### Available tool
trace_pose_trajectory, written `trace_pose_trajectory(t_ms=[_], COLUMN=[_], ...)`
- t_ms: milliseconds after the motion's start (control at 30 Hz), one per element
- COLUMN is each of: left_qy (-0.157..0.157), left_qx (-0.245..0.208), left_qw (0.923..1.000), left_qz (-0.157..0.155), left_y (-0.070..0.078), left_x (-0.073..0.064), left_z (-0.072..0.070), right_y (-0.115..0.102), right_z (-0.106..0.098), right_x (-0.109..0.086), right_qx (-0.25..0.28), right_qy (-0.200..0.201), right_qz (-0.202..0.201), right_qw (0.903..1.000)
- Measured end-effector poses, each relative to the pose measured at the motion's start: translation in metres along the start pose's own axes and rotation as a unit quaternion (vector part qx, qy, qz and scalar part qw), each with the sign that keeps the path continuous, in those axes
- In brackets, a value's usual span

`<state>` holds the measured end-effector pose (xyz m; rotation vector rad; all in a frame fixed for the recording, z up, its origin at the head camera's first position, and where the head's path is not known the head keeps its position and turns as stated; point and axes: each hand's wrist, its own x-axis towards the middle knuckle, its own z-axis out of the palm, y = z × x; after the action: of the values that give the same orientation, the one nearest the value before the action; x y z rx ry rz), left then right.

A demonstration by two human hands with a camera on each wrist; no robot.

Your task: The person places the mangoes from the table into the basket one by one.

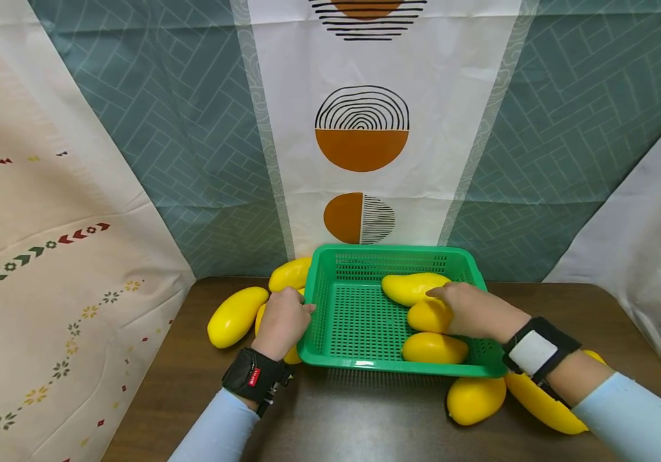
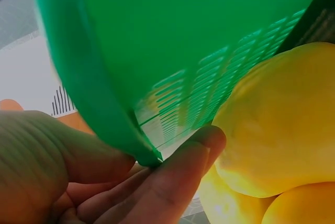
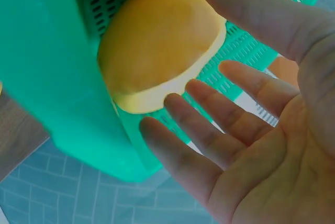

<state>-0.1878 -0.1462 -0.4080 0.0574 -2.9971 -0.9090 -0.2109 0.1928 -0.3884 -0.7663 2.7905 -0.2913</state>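
A green plastic basket point(image 1: 365, 365) with slotted sides sits on the table, holding several yellow mangoes toward its right end. My left hand point(image 1: 283, 321) pinches its left rim, thumb on one side and fingers underneath, as the left wrist view shows. Over the basket's right part is my right hand point(image 1: 472, 311), its fingers spread and only slightly bent. In the right wrist view the fingertips are right at the edge of a mango point(image 3: 162, 35) inside. A back mango point(image 1: 414, 287) and a front mango point(image 1: 434, 350) lie on either side of the middle one point(image 1: 425, 317).
Left of the basket lie several more mangoes, one point(image 1: 238, 316) farthest out and another point(image 1: 289, 274) at the back. By the front right corner are a mango point(image 1: 475, 401) and a longer one point(image 1: 547, 404) partly under the right forearm. A patterned curtain point(image 1: 359, 218) hangs behind the brown table point(image 1: 342, 423).
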Motion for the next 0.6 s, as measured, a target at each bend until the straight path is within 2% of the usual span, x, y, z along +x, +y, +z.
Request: trace_pose_trajectory(t_ms=[167,333,600], left_qy=[0.0,0.001,-0.002], left_qx=[-0.003,-0.008,-0.016], left_qw=[1.0,1.0,0.9998], left_qz=[0.005,0.004,-0.01], left_y=[-0.001,-0.001,0.0], left_x=[0.0,0.0,-0.001], left_z=[0.0,0.001,0.001], right_y=[0.002,0.014,0.041], right_z=[-0.013,-0.028,-0.035], right_x=[-0.011,-0.024,-0.054], right_qx=[0.018,0.002,0.033], right_qy=[0.032,0.082,0.111], right_qz=[0.004,0.0,0.055], right_qw=[0.9993,0.9966,0.9918])
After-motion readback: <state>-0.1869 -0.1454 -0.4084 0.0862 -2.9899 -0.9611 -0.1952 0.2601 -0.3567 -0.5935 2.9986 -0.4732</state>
